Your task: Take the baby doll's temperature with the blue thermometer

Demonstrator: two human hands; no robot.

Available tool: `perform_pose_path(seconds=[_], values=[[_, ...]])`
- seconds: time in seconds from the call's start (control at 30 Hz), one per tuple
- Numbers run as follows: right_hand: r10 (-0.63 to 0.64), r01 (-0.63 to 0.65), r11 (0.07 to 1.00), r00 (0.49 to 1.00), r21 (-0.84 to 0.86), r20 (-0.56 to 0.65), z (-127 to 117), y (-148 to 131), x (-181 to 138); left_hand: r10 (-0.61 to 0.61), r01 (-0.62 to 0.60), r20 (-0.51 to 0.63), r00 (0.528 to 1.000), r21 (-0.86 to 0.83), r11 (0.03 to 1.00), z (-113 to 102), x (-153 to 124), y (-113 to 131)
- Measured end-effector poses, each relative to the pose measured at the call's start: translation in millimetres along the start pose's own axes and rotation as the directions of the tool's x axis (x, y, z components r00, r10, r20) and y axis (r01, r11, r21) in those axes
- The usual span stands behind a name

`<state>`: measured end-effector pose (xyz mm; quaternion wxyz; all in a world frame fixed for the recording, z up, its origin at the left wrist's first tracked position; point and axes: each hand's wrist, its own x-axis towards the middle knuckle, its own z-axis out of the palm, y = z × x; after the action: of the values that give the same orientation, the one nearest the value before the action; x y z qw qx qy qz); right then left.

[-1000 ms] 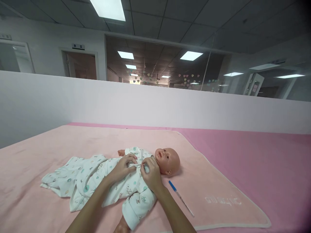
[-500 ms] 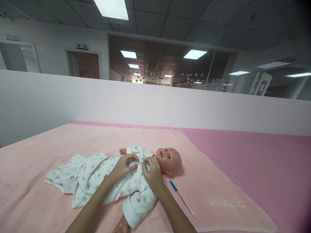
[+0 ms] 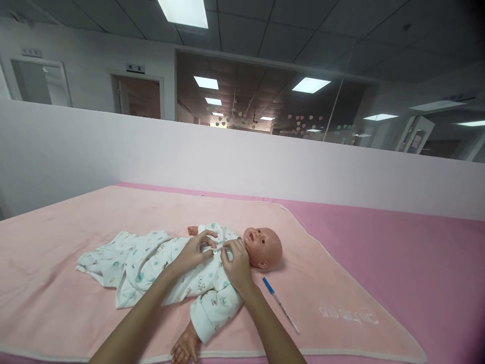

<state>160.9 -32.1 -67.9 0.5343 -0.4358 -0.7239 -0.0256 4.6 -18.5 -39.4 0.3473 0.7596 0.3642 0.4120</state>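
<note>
A baby doll (image 3: 263,246) lies on its back on a pale pink blanket (image 3: 341,283), head to the right. It wears a white printed romper (image 3: 140,260). My left hand (image 3: 193,253) pinches the romper's front edge at the chest, fingers closed on the cloth. My right hand (image 3: 235,263) grips the opposite edge just below the doll's chin, fingers also closed. The two hands nearly touch over a small snap. The doll's near arm reaches toward me, its bare hand (image 3: 184,349) at the blanket's front edge.
A thin stick with a blue end (image 3: 280,305) lies on the blanket right of my right wrist. The blanket rests on a darker pink surface (image 3: 417,253). A white partition wall (image 3: 242,162) runs behind, with glass-walled rooms beyond.
Both hands stay pinched at the romper's chest and have drawn a little closer together. The view has tilted down slightly, showing the doll's near hand.
</note>
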Motion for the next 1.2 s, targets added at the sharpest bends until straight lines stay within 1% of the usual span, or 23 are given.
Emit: perform_pose_path(seconds=[0.1, 0.33, 0.43, 0.53, 0.67, 0.77, 0.83, 0.9, 0.93, 1.03, 1.1, 1.13, 1.2], values=[[-0.013, 0.013, 1.0, 1.0, 0.006, -0.009, 0.1, 0.8, -0.2, 0.027, -0.027, 0.009, 1.0, 0.002, 1.0, 1.2, 0.4, 0.1], [-0.015, 0.015, 1.0, 1.0, 0.008, 0.013, -0.5, 0.1, -0.6, 0.074, -0.077, 0.06, 0.995, 0.041, 0.996, -0.1, 1.8, 2.7], [-0.011, 0.011, 1.0, 1.0, -0.008, 0.004, 0.4, -0.2, -1.1, 0.08, -0.084, 0.054, 0.995, 0.071, 0.994, 0.1, 1.4, 2.0], [-0.005, 0.006, 1.0, 1.0, -0.021, 0.012, 0.9, 0.3, -2.0, 0.121, -0.119, -0.006, 0.993, 0.173, 0.978, 2.3, 0.7, 1.0], [-0.009, 0.009, 1.0, 1.0, -0.03, 0.026, 1.2, 0.9, -2.9, 0.2, -0.17, -0.047, 0.979, 0.366, 0.915, 8.1, 0.6, -1.4], [-0.016, 0.017, 0.999, 0.999, -0.035, 0.03, 1.9, 0.5, -2.6, 0.202, -0.14, -0.086, 0.976, 0.467, 0.873, 11.8, 0.5, -4.3], [-0.014, 0.015, 0.999, 0.999, -0.038, 0.028, 2.3, 0.5, -2.1, 0.184, -0.107, -0.111, 0.977, 0.489, 0.865, 11.8, -0.9, -5.5], [-0.013, 0.015, 0.999, 1.0, -0.043, 0.028, 2.1, 0.5, -1.9, 0.155, -0.087, -0.109, 0.982, 0.468, 0.88, 8.5, -4.5, -5.1], [-0.013, 0.014, 0.999, 1.0, -0.049, 0.028, 1.6, 0.2, -2.0, 0.142, -0.089, -0.088, 0.986, 0.438, 0.894, 5.2, -7.2, -4.2], [-0.004, 0.006, 0.996, 1.0, -0.087, 0.031, -1.2, -4.1, -2.7, 0.087, -0.095, 0.044, 0.995, 0.271, 0.958, -9.7, -18.1, 1.0], [-0.014, 0.019, 0.993, 0.999, -0.114, 0.04, -2.6, -10.9, -2.2, 0.037, -0.057, 0.148, 0.988, 0.13, 0.99, -21.6, -25.2, 4.0], [-0.039, 0.045, 0.992, 0.998, -0.119, 0.054, -2.6, -15.2, -1.4, 0.015, -0.029, 0.19, 0.982, 0.068, 0.997, -27.1, -28.1, 4.7], [-0.129, 0.141, 0.984, 0.986, -0.113, 0.101, -0.4, -24.2, 1.9, -0.01, 0.018, 0.24, 0.971, -0.032, 0.999, -35.6, -31.5, 4.1]])
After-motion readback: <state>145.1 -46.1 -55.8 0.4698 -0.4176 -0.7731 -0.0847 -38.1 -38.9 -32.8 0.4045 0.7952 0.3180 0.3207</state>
